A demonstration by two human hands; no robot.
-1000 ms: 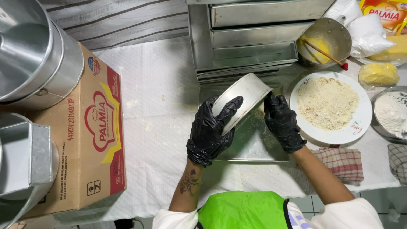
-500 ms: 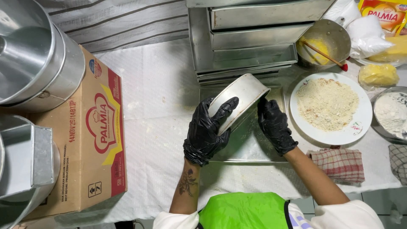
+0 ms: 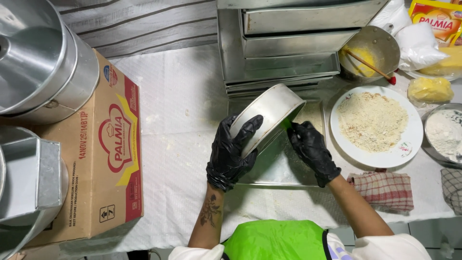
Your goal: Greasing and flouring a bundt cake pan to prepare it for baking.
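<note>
Both my hands wear black gloves. My left hand [image 3: 233, 153] grips the outer wall of a round metal cake pan [image 3: 269, 111], which is tilted on its side with its bottom facing up and left. My right hand [image 3: 312, 150] reaches to the pan's open side at its lower right rim, fingers at or inside the rim. The pan hangs above a shallow rectangular metal tray [image 3: 284, 171] lying on the white cloth.
A white plate of crumbs [image 3: 373, 125], a bowl of flour [image 3: 445, 132], a metal pot with yellow fat and a stick [image 3: 368, 50], and yellow blocks sit right. Stacked square tins [image 3: 284, 43] stand behind. A cardboard box [image 3: 103, 154] and large metal moulds [image 3: 41, 72] fill the left. A checked cloth [image 3: 385, 188] lies near.
The tilted pan has shifted slightly up and left in my hands, and my right hand has moved along its rim.
</note>
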